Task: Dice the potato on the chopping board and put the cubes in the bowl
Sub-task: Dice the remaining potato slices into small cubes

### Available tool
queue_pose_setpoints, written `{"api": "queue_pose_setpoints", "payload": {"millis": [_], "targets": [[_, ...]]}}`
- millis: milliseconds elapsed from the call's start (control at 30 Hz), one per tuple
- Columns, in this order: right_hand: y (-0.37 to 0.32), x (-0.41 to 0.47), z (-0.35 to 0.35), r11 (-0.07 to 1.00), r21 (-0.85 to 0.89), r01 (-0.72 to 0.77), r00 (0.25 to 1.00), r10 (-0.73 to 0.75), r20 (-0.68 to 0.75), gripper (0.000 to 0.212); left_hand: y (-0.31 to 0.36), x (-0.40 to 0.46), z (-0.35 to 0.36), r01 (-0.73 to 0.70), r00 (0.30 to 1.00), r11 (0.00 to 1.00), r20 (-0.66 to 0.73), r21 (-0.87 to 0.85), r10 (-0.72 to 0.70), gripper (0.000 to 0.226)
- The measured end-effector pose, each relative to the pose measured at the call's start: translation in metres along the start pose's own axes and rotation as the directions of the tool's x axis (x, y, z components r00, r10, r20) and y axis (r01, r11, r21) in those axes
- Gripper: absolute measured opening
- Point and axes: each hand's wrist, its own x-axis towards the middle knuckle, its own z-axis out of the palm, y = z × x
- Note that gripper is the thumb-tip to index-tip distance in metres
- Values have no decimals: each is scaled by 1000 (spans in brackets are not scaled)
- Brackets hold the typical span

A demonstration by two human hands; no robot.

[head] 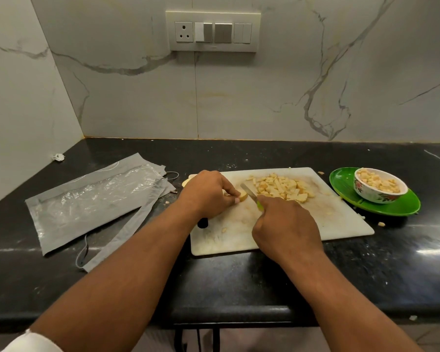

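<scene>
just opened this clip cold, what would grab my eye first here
Two hands work mid-board: the left hand holds down a potato piece while the right hand grips a green-handled knife against it. Behind the blade lies a heap of potato cubes on the white chopping board; to the right, a floral bowl of cubes sits on a bright green plate.

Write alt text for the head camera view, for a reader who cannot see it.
A left hand holds a potato piece on a white chopping board while the right hand cuts it with a knife. Cut cubes are piled on the board; a bowl of cubes stands on a green plate to the right.
</scene>
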Motion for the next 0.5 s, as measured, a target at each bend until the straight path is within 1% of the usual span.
{"api": "queue_pose_setpoints", "payload": {"millis": [133, 300, 400, 467, 500], "targets": [[-5, -6, -7, 999, -46, 19, 998, -16, 53, 55, 3, 4, 2, 40, 999, 999, -13, 6, -40, 12], [6, -34, -30, 990, -130, 53, 995, -41, 95, 49, 5, 7, 1, 53, 998, 999, 29, 13, -53, 11], [5, -33, -40, 988, -151, 27, 999, -22, 39, 49, 4, 6, 0, 54, 998, 998, 26, 14, -54, 12], [-3, -19, -34, 990, -141, 13, 1000, -15, -10, 51, 4, 5, -1, 54, 998, 998, 23, 12, -54, 14], [-8, -11, -28, 991, -135, 17, 1000, -19, -11, 52, 4, 3, -1, 58, 998, 998, 26, 11, -59, 15]]}}
